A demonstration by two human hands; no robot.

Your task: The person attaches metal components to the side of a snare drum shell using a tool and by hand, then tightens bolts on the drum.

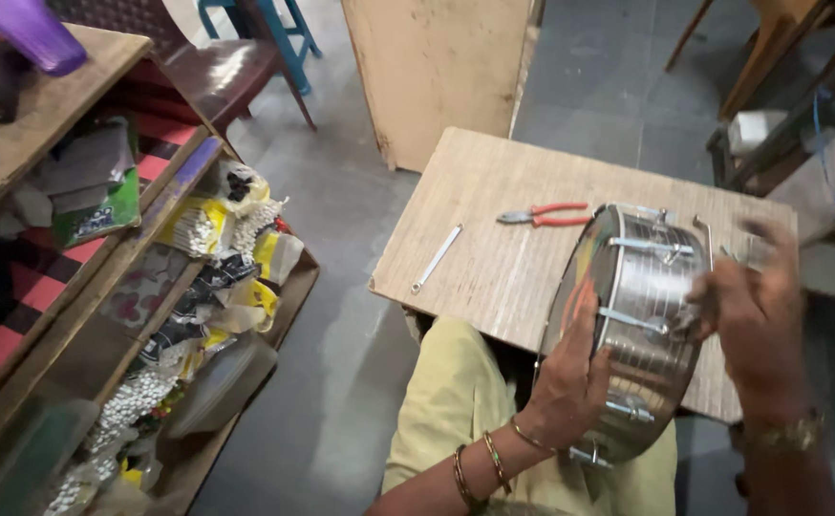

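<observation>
Nearby, pliers point(544, 216) and wrench point(436, 258) lie beside drum point(643, 315) gripped by both hands' fingers point(585, 320)

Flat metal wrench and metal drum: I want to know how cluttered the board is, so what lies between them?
Red-handled pliers lie on the wooden board between the flat metal wrench and the metal drum, seen in the head view.

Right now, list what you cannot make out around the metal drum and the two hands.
- Right hand, head view: motion blur smears the fingers; whether they grip a tool or a tuning hook is unclear.
- Metal drum: its far side is hidden behind the right hand, and the left hand covers part of its skin.
- Spanner on the wooden board: too small to tell its ends.
- Shelf packets: too blurred to identify.
</observation>
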